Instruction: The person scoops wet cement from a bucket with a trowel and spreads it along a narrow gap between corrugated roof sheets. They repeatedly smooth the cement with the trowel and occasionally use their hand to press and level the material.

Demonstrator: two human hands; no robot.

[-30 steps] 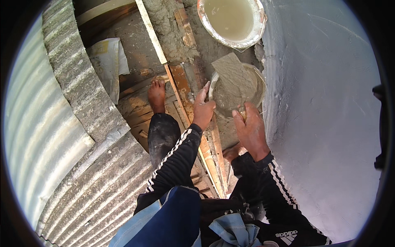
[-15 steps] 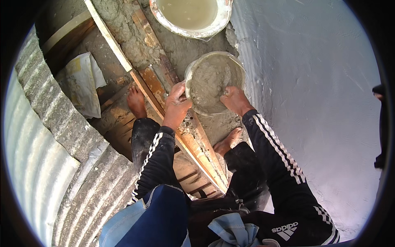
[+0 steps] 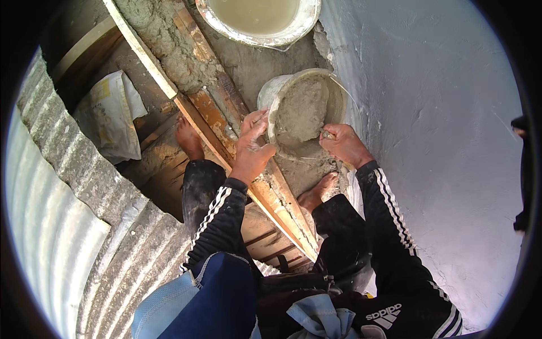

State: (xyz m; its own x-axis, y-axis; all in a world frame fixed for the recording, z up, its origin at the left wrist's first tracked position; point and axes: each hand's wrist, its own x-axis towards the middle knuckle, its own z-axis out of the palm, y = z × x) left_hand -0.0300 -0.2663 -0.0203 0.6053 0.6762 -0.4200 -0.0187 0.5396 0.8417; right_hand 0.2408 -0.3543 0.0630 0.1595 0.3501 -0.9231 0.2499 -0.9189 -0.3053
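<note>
A whitish bucket (image 3: 273, 93) of wet grey mortar (image 3: 305, 104) stands in front of me, tipped so that its left outer wall shows. Against its left rim is my left hand (image 3: 251, 150), thumb and fingers set apart around the edge, steadying it. My right hand (image 3: 345, 147) is closed at the right-hand near rim. From its fist pokes the end of a trowel handle (image 3: 326, 134); the blade is hidden in the mortar, which is heaped up in the middle. The bucket's thin wire bail hangs along the right side.
Beyond stands a larger bucket (image 3: 305, 28) of cloudy water. A long wooden batten (image 3: 144, 53) and planks run diagonally between my bare feet. Corrugated sheets (image 3: 51, 226) lie at left, beside a crumpled white sack (image 3: 110, 116). A smooth grey wall (image 3: 440, 141) rises at right.
The bucket has tipped and shifted slightly right, so more of its left wall shows. Both hands have moved right; my right hand has drawn back toward the rim, and the handle end now shows.
</note>
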